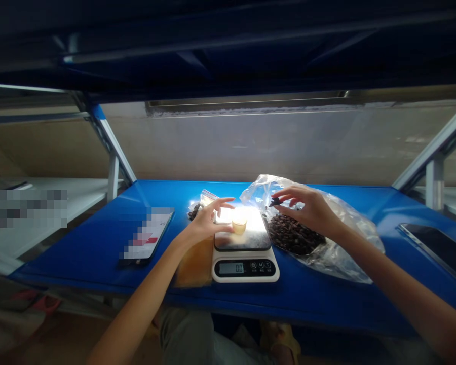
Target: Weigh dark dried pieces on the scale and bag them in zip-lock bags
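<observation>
A white kitchen scale point(246, 277) with a dark display reading 0.0 sits on the blue shelf. On its brightly lit platform stands a small yellowish cup point(239, 226). My left hand point(209, 221) is beside the cup, thumb and fingers apart, the thumb tip close to its side; whether they touch I cannot tell. Held between the fingertips of my right hand point(306, 203) are a few dark bean-like pieces point(275, 202). Below that hand, a heap of similar dark brown pieces point(294, 234) lies in an open clear plastic bag point(349, 258).
A brownish flat packet point(195, 263) lies left of the scale, with a small zip bag of dark pieces point(193, 210) behind it. One phone point(152, 235) lies at left, another point(437, 248) at far right. Metal posts point(114, 147) and an upper shelf point(228, 56) frame the space.
</observation>
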The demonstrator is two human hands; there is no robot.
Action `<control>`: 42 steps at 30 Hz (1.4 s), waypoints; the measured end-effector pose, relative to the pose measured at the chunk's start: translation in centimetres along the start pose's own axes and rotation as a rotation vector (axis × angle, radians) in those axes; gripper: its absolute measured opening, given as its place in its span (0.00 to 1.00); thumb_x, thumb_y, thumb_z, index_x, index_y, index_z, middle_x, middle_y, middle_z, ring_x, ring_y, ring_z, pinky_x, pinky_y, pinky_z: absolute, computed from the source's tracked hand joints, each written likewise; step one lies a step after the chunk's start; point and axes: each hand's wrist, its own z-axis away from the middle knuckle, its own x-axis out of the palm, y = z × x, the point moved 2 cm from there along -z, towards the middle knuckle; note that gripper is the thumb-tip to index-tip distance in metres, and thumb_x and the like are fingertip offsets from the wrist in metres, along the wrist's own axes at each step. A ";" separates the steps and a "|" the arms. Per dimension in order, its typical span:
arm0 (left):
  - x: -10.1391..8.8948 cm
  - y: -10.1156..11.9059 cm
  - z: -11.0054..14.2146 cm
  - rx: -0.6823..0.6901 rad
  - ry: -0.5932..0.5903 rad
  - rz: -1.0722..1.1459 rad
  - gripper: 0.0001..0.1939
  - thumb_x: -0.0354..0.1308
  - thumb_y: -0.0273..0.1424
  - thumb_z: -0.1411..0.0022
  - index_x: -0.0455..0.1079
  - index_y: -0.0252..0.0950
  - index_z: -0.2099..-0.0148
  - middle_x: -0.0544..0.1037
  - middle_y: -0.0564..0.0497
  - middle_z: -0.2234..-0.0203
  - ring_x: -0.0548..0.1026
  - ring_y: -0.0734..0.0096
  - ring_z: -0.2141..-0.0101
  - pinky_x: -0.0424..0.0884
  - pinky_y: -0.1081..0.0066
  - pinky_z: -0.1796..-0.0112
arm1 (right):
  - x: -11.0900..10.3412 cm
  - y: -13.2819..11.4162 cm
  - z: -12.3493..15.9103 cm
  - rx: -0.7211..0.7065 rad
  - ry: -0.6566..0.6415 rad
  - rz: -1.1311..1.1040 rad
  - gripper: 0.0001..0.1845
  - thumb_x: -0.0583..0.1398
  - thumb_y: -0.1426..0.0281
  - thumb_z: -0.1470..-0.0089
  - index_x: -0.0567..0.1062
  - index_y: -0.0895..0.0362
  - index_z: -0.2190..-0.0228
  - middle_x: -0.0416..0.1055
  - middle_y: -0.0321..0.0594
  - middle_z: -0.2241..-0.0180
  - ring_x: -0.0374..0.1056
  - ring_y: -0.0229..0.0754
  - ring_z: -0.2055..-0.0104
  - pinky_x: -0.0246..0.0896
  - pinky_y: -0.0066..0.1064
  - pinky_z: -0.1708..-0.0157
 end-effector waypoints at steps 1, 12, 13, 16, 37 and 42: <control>-0.3 -0.1 -0.1 0.004 0.044 -0.016 0.34 0.68 0.37 0.54 0.65 0.43 0.44 0.76 0.47 0.54 0.71 0.69 0.61 0.67 0.71 0.67 | 0.4 -0.5 -0.3 -0.020 0.010 -0.003 0.12 0.62 0.63 0.50 0.78 0.55 0.65 0.77 0.44 0.63 0.75 0.44 0.66 0.71 0.34 0.70; -4.4 -1.5 0.3 -0.066 0.722 0.180 0.14 0.53 0.42 0.42 0.72 0.37 0.61 0.76 0.50 0.67 0.70 0.73 0.68 0.65 0.74 0.67 | 5.4 -3.3 -0.9 -0.333 -0.124 0.016 0.19 0.55 0.72 0.41 0.73 0.48 0.50 0.75 0.42 0.54 0.70 0.46 0.52 0.68 0.42 0.52; -4.7 -1.7 0.4 -0.068 0.765 0.189 0.13 0.53 0.40 0.42 0.71 0.37 0.62 0.76 0.50 0.68 0.70 0.74 0.68 0.64 0.74 0.67 | 5.5 -3.3 -0.8 -0.337 -0.134 0.022 0.20 0.55 0.72 0.41 0.72 0.48 0.48 0.75 0.41 0.54 0.70 0.47 0.52 0.68 0.43 0.52; -4.9 -2.0 0.5 -0.087 0.828 0.192 0.12 0.52 0.38 0.43 0.71 0.37 0.65 0.75 0.51 0.68 0.67 0.74 0.71 0.63 0.73 0.67 | 5.7 -3.2 -0.5 -0.339 -0.139 0.023 0.23 0.55 0.72 0.41 0.69 0.46 0.45 0.73 0.41 0.50 0.69 0.47 0.49 0.67 0.45 0.50; -4.2 -2.5 0.1 -0.128 0.758 0.170 0.10 0.51 0.35 0.44 0.71 0.37 0.68 0.74 0.51 0.71 0.66 0.73 0.73 0.63 0.73 0.69 | 5.6 -3.3 0.2 -0.160 -0.156 -0.228 0.20 0.57 0.69 0.44 0.72 0.53 0.50 0.73 0.46 0.50 0.74 0.47 0.55 0.71 0.42 0.54; -4.3 -2.5 0.0 -0.121 0.754 0.149 0.10 0.50 0.35 0.45 0.71 0.37 0.68 0.75 0.51 0.71 0.69 0.73 0.70 0.63 0.74 0.69 | 4.9 -3.3 0.1 -0.141 -0.125 -0.235 0.16 0.54 0.69 0.43 0.75 0.54 0.55 0.77 0.43 0.56 0.74 0.45 0.55 0.71 0.41 0.56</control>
